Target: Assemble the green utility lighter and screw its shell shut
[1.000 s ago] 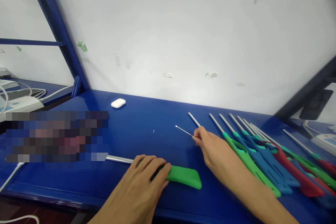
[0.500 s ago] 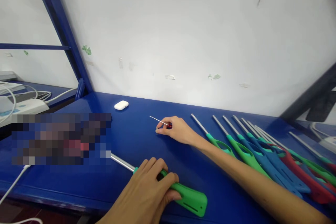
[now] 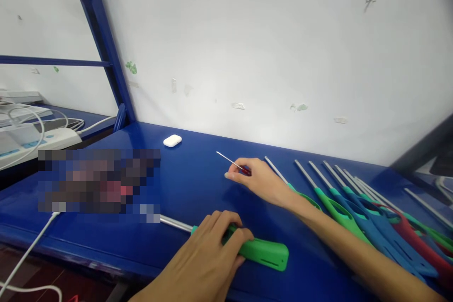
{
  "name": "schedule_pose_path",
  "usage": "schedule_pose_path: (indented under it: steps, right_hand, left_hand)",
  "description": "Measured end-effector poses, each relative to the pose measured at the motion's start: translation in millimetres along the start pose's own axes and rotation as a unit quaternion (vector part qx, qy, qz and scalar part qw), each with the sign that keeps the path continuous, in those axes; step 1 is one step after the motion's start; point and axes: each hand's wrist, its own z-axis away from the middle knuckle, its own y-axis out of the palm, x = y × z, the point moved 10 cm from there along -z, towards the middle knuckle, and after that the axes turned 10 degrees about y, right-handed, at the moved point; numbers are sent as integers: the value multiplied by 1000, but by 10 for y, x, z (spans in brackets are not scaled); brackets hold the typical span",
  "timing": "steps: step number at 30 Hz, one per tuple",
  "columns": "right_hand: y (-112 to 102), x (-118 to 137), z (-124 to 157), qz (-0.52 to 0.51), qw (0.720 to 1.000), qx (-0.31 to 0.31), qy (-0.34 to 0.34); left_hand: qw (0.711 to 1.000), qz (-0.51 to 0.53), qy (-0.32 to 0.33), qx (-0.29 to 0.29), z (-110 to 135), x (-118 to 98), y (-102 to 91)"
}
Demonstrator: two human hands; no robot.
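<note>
The left hand (image 3: 208,255) lies over a green lighter (image 3: 264,252) at the near edge of the blue bench (image 3: 198,184), its grip closed around the front part of the handle, fingers curled over the top. The lighter lies flat, its handle end pointing right and its metal tube (image 3: 175,223) reaching left towards a blurred patch. The right hand (image 3: 262,180) rests farther back on the bench, roughly at its middle, and its grip is pinched shut on a thin screwdriver (image 3: 228,161); a bit of red handle shows between the fingertips, and the fine metal shaft sticks out up and to the left, clear of the bench surface. Just to the right of that hand, a row of lighters (image 3: 354,207) in green, blue and red lies side by side, tubes pointing towards the white wall (image 3: 265,47). A small white case (image 3: 172,140) sits near the wall, well apart from both hands, and a white cable (image 3: 24,255) hangs off the bench's left front edge
</note>
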Motion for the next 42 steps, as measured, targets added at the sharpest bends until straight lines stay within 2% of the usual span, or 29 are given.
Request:
schedule_pose_path:
  steps: [5,8,10,13,19,27,36,38,42]
  right_hand:
    - [-412,-7,654,-25,997,-76,20]
    - [-566,-121,1095,-22,988,-149,29]
    - [-592,-190,1346,-12,979,-201,18]
    - [-461,-284,1562,10,973,-229,-1]
    - [-182,-382,1645,65,970,-233,-21]
    - [-66,-340,1702,99,969,-215,-64]
    - [-87,-247,1785,74,975,-199,-73]
    - [-144,-251,1797,65,974,-208,-67]
    - [-362,-346,1875,58,965,-254,-14]
  left_hand:
    - [1000,-25,4,2,-11,8,51]
    - [998,-49,20,-27,-11,31,72]
    - [997,-61,28,-46,-5,53,74]
    - [995,-69,43,-51,0,57,82]
    - [993,-84,57,-57,11,37,47]
    - [990,-102,68,-77,5,7,32]
    - [989,-99,73,-82,23,18,4]
    - [989,-100,72,-85,24,17,0]
    - [989,-99,69,-86,26,13,6]
